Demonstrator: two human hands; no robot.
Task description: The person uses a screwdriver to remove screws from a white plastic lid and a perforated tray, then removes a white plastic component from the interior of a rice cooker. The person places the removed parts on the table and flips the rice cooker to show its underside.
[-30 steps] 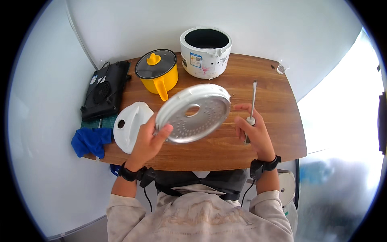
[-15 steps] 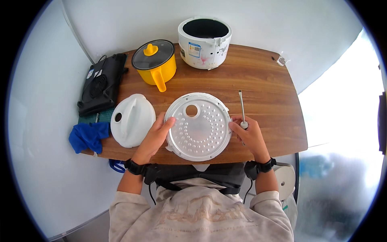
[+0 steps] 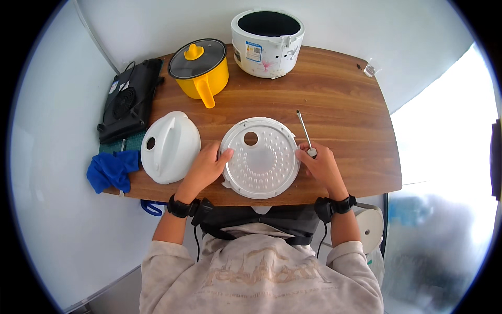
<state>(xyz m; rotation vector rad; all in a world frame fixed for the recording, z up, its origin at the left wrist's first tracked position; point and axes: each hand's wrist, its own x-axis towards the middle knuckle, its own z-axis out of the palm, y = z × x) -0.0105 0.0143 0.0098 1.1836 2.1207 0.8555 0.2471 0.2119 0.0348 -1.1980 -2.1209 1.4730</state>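
Observation:
Between my hands, near the table's front edge, is a round silvery inner lid plate [image 3: 261,170] with raised dimples and one round hole. My left hand [image 3: 205,166] is closed on its left rim, thumb on top. At the opposite rim, the thumb and fingers of my right hand [image 3: 322,166] touch the edge. That same hand also holds a screwdriver [image 3: 304,128], its metal shaft pointing up and away; most of the handle is hidden in the palm. Left of the plate lies a white rice cooker outer lid [image 3: 178,149] with a dark hole and a raised ridge.
Toward the back stand a lidless white rice cooker body [image 3: 266,57] and a yellow pot [image 3: 209,86] with a glass lid. On the left are an upturned black appliance [image 3: 130,99], a green mat [image 3: 135,141] and a blue cloth [image 3: 112,170]. A small clear container [image 3: 370,69] sits back right.
The screwdriver's shaft has tipped further to the left in my right hand. The plate has turned slightly, both hands still at its rim. My view has shifted a little.

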